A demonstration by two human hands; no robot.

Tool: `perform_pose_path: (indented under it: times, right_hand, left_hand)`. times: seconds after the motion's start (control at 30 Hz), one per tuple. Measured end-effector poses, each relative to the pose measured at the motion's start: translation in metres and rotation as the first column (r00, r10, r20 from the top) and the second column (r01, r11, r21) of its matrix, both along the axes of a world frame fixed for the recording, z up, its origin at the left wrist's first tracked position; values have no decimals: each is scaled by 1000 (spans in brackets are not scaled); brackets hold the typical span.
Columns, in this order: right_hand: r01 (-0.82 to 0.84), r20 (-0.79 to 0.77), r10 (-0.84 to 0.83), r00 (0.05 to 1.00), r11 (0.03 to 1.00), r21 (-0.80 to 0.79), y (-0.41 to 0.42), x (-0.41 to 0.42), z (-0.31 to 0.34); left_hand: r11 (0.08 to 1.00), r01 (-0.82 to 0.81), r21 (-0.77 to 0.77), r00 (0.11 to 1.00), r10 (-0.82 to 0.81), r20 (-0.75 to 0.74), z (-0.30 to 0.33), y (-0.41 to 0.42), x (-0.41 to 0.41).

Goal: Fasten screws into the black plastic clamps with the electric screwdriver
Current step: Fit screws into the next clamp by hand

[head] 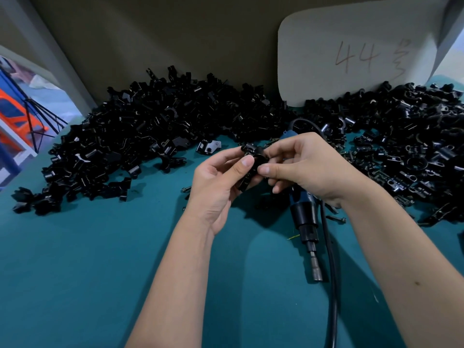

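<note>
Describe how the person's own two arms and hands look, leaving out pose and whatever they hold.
Both forearms are bare to the bottom edge of the picture, with no sleeves in view. The left hand and the right hand wear no gloves, rings, watch or wristband. Fingernails are short and unpainted. A small dark mark sits on the right forearm.
</note>
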State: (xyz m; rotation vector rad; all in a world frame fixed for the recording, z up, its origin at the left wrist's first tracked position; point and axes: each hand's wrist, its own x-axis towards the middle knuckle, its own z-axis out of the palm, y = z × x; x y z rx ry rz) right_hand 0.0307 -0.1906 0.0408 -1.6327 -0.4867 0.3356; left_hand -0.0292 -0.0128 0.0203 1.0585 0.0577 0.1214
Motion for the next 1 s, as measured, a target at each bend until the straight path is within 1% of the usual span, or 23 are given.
perform_pose_path:
  times: [0.17, 0.23, 0.27, 0.3, 0.33, 0.37, 0.4, 0.43, 0.47, 0.5, 0.53, 0.6, 0.67, 0.73, 0.9, 1.0]
  right_hand:
    - [50, -116, -38, 992, 994, 102, 13, -5, -1]
    - [78, -136, -62, 989, 990, 118, 20, -8, -2]
    - [97, -116, -87, 989, 992, 79, 25, -10, -3]
    - [119, -43, -119, 992, 993, -17, 31, -10, -6]
    - [143, 91, -129, 987, 975, -170, 39, -11, -9]
    - [166, 250, -82, 965, 925, -340, 49, -11, -12]
    - [183, 385, 20, 923, 856, -484, 61, -12, -15]
    - [184, 473, 157, 867, 781, -597, 75, -13, -18]
    - [164, 506, 297, 810, 714, -681, 89, -13, -21]
    - [127, 500, 412, 762, 662, -739, 102, -13, -23]
    - [87, 482, 494, 724, 628, -773, 114, -13, -24]
    - [18, 452, 578, 679, 603, -798, 129, -12, -21]
    - [-3, 451, 573, 684, 620, -785, 136, -12, -17]
    - [25, 450, 527, 721, 629, -777, 134, -12, -13]
    - [110, 383, 423, 821, 542, -833, 107, -12, -4]
    - [106, 342, 372, 863, 528, -843, 88, -10, 3]
  left_hand:
    - [999, -32, 25, 999, 31, 32, 3, 7, -1]
    - [992, -117, -38, 992, 118, 38, 7, 15, 0]
    - [976, -198, -87, 979, 201, 26, 9, 23, 1]
    - [950, -286, -128, 957, 289, 9, 10, 33, 2]
    - [915, -370, -159, 928, 373, -11, 11, 44, 3]
    - [871, -453, -190, 890, 455, -36, 11, 55, 2]
    - [819, -529, -222, 846, 528, -69, 10, 64, 2]
    - [767, -593, -245, 803, 587, -104, 8, 71, 2]
    - [723, -644, -252, 763, 631, -139, 6, 76, 2]
    - [690, -680, -248, 731, 661, -168, 4, 79, 2]
    - [668, -704, -241, 710, 678, -192, 4, 80, 3]
    - [646, -727, -233, 686, 692, -225, 2, 80, 5]
    - [640, -734, -228, 679, 692, -244, 1, 81, 6]
    - [647, -727, -231, 687, 681, -254, 0, 82, 6]
    - [657, -723, -213, 690, 671, -272, 0, 81, 6]
    - [667, -718, -201, 695, 665, -275, 0, 79, 5]
